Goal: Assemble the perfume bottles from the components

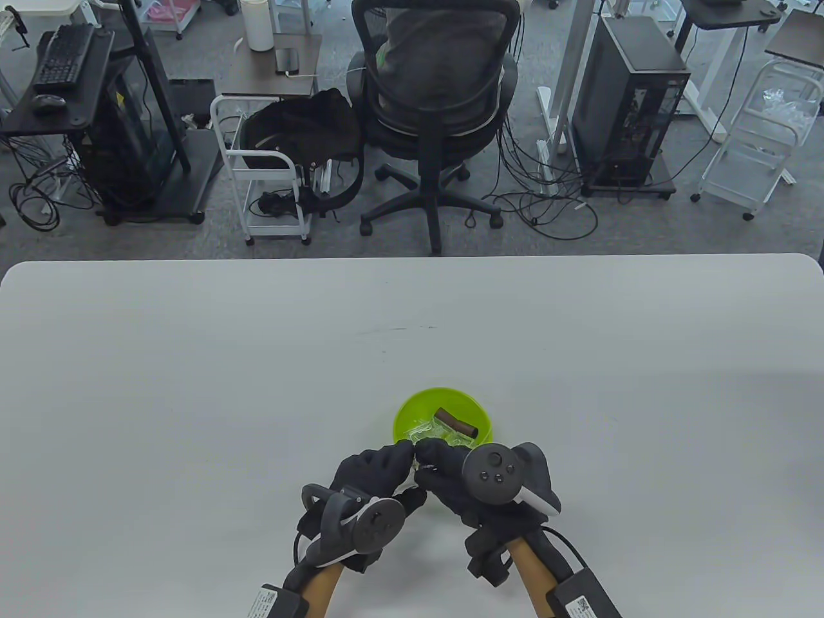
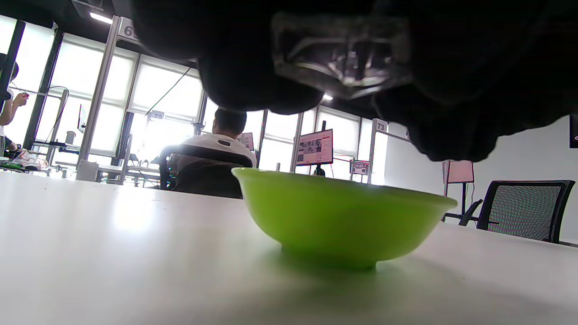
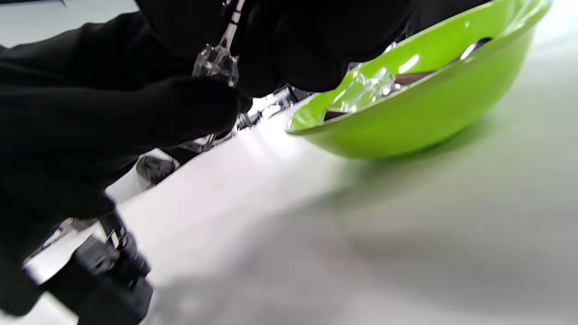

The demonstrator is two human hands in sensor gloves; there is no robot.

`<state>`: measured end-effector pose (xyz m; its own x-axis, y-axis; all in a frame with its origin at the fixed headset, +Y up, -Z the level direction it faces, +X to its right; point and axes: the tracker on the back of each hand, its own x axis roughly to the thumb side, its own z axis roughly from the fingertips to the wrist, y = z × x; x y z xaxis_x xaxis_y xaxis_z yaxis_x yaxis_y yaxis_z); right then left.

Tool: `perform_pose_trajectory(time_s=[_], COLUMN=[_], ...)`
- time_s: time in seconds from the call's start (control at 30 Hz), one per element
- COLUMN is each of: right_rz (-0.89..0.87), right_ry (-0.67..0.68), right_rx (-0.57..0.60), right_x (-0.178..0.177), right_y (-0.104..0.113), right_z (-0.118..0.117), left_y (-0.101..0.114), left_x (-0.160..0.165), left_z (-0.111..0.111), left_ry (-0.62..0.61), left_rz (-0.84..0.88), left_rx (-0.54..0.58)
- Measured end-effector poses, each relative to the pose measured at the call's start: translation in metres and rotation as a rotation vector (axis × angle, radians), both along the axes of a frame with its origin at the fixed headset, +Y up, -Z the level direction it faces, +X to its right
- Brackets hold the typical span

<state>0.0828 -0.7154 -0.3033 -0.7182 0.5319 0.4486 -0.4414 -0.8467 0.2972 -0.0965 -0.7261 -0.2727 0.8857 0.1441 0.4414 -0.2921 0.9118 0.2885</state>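
A green bowl (image 1: 407, 414) stands on the white table just beyond both hands; it also shows in the left wrist view (image 2: 343, 221) and the right wrist view (image 3: 420, 113). In it lie a brown tube (image 1: 456, 422) and clear plastic parts (image 1: 430, 430). My left hand (image 1: 380, 465) and right hand (image 1: 444, 465) meet fingertip to fingertip at the bowl's near rim. Together they hold a clear glass bottle piece (image 2: 343, 58), also seen in the right wrist view (image 3: 216, 63). A thin tube runs up from it between the right fingers (image 3: 280, 40).
The white table (image 1: 193, 386) spreads wide on all sides of the bowl. An office chair (image 1: 438, 96), a white cart (image 1: 264, 174) and computer towers stand on the floor beyond the table's far edge.
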Motion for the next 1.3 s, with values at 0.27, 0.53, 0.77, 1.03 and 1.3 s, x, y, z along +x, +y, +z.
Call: perform_pose_trajectory(time_s=[0.27, 0.53, 0.77, 1.03, 1.3], right_rz=[0.125, -0.036, 0.123, -0.020, -0.134], right_ry=[-0.125, -0.222, -0.051, -0.191, -0.254], right_rx=[0.204, 0.211, 0.198, 0.202, 0.070], right_x=[-0.007, -0.002, -0.005, -0.004, 0.003], right_y=[0.000, 0.000, 0.000, 0.004, 0.001], right_z=[0.006, 0.008, 0.007, 0.009, 0.003], left_y=[0.002, 0.006, 0.002, 0.010, 0.009], left_x=[0.002, 0.002, -0.001, 0.007, 0.012], left_z=[0.001, 0.002, 0.001, 0.007, 0.009], left_ry=[-0.002, -0.009, -0.017, 0.017, 0.053], left_rz=[-0.017, 0.020, 0.018, -0.043, -0.127], left_rx=[0.023, 0.034, 0.005, 0.091, 0.182])
